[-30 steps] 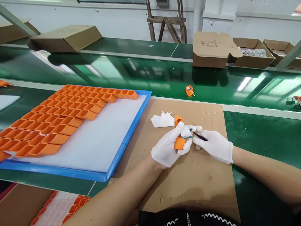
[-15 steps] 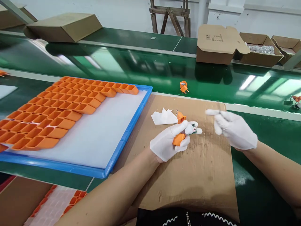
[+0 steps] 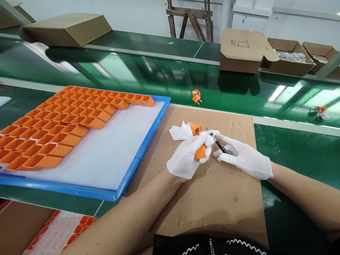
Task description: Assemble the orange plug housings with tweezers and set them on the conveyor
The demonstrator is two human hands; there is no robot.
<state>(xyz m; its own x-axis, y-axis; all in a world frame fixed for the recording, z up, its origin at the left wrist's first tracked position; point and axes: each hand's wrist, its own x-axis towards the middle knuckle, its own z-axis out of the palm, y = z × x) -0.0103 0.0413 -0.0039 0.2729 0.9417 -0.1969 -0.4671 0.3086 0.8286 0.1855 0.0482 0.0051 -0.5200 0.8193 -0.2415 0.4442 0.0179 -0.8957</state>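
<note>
In white gloves, my left hand (image 3: 190, 150) is closed round an orange housing (image 3: 200, 152). An orange plug top (image 3: 195, 128) sits at the thumb side of that hand, with a bit of red showing at its open end. A slim green and dark circuit board (image 3: 219, 143) lies between the two hands, seen almost edge-on. My right hand (image 3: 239, 154) has its fingers curled about the board's lower end, and its fingertips meet those of my left hand. A crumpled white sheet (image 3: 180, 132) lies behind my left hand on the cardboard (image 3: 212, 198).
To the left, a blue-rimmed tray (image 3: 138, 152) carries rows of orange housings (image 3: 53, 132). An orange plug (image 3: 196, 96) lies on the green surface beyond the cardboard, another (image 3: 321, 109) far right. Cardboard boxes (image 3: 239, 60) line the back shelf.
My right hand has moved left from the cardboard's right side to meet my left hand and the circuit board. The board has turned from lying flat to nearly edge-on.
</note>
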